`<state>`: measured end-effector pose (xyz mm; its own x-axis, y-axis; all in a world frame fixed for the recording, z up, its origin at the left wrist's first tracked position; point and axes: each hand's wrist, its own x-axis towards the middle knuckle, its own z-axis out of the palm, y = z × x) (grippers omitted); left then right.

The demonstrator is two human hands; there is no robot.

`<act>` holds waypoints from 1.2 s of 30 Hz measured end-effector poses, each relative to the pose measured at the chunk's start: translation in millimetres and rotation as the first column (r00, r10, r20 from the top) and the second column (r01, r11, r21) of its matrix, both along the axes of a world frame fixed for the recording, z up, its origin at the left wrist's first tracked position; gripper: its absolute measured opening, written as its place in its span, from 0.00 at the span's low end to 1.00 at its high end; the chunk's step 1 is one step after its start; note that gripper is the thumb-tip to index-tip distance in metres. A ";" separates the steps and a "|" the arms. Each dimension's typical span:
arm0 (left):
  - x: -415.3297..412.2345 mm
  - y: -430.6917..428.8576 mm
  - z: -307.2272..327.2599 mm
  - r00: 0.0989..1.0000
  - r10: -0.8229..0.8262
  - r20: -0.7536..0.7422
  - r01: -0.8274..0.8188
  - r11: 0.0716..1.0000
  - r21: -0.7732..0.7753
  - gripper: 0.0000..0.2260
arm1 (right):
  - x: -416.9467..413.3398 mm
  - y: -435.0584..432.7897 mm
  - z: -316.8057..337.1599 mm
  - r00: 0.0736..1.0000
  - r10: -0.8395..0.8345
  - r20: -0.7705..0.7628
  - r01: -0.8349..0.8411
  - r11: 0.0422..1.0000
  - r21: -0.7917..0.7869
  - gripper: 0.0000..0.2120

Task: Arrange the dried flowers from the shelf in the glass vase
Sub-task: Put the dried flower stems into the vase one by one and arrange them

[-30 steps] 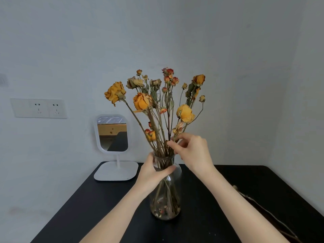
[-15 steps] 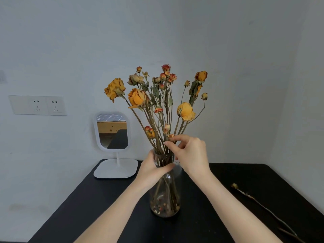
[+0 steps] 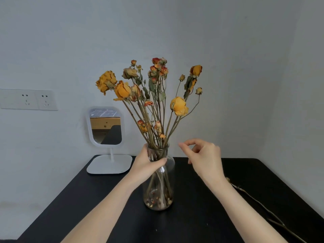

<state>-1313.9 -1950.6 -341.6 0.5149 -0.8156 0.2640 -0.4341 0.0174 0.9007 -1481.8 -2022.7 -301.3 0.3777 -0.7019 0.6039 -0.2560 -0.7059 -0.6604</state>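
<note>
Glass vase (image 3: pixel 158 190) stands upright mid-table (image 3: pixel 192 221), with dried flowers (image 3: pixel 152 95) fanned out of its neck and petal crumbs loose in the base. Left grip (image 3: pixel 145 165) wraps the neck, steadying it. Right grip (image 3: pixel 204 158) hangs just right of the rim, fingers loosely curled, holding nothing and clear of the stems.

Step judged: tidying the bunch, arrangement near done. One loose stem (image 3: pixel 254 200) lies on the table at right, apart from the vase. Likely next move is to fetch it and thread it in gently, since dry stems look brittle.

Mirror (image 3: pixel 106 127) and wall sockets (image 3: pixel 28 99) sit behind, left.
</note>
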 end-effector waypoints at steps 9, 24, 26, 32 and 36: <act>-6.7 4.0 2.7 0.990 0.127 0.064 -0.125 0.992 -0.029 0.27 | -129.0 -93.3 -62.2 0.744 -0.284 -0.605 0.490 0.847 0.206 0.16; -13.2 5.8 5.5 0.987 0.157 0.032 -0.157 0.988 0.001 0.25 | -155.0 -118.9 -99.2 0.732 -0.093 -0.674 0.471 0.785 0.403 0.04; -14.2 6.2 5.8 0.986 0.163 0.038 -0.163 0.987 0.001 0.25 | -153.9 -120.5 -95.5 0.749 -0.064 -0.659 0.432 0.802 0.413 0.04; -14.8 5.5 4.8 0.985 0.170 0.042 -0.169 0.986 -0.005 0.24 | -143.5 -115.8 -65.0 0.947 0.021 -0.319 0.171 0.811 0.559 0.02; -14.6 5.3 4.3 0.984 0.175 0.034 -0.175 0.985 0.007 0.24 | -125.7 -97.5 -32.0 0.989 0.136 0.060 -0.142 0.738 0.659 0.05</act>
<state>-1328.4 -1945.3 -337.3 0.6407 -0.7167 0.2755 -0.4597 -0.0706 0.8853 -1607.4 -2120.2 -333.3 0.5006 -0.8656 0.0123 -0.1834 -0.1199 -0.9757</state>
